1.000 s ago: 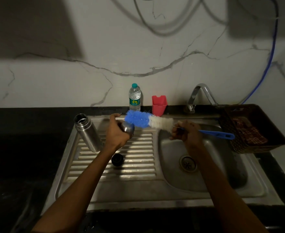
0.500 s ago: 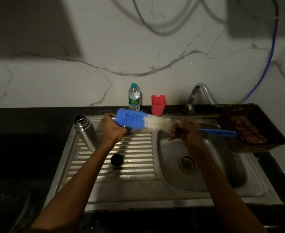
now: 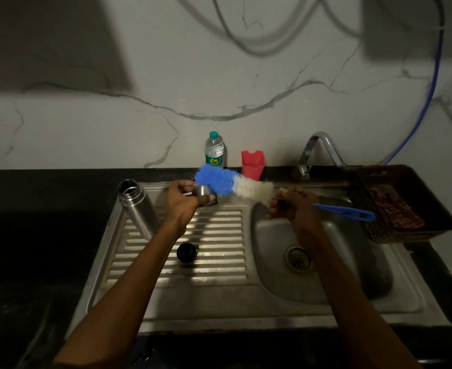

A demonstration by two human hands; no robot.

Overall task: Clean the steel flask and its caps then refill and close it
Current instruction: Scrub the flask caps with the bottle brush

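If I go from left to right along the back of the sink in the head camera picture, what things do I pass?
Open steel flask → steel cap in the left hand → water bottle → red cup → tap → basket.

No legible text; plastic bottle point(image 3: 214, 149) label too blurred

we see a dim scene, lit from above and behind us, so the marble wall point(image 3: 219, 75) is the brightest part. hard dark shadows fall across its upper left and right corners, with looping cable shadows between. the counter point(image 3: 33, 235) sinks to near black. soft glare lies on the ribbed draining board point(image 3: 214, 235). straight edges bow toward the frame's borders. the right hand point(image 3: 296, 209) looks slightly smeared by motion.
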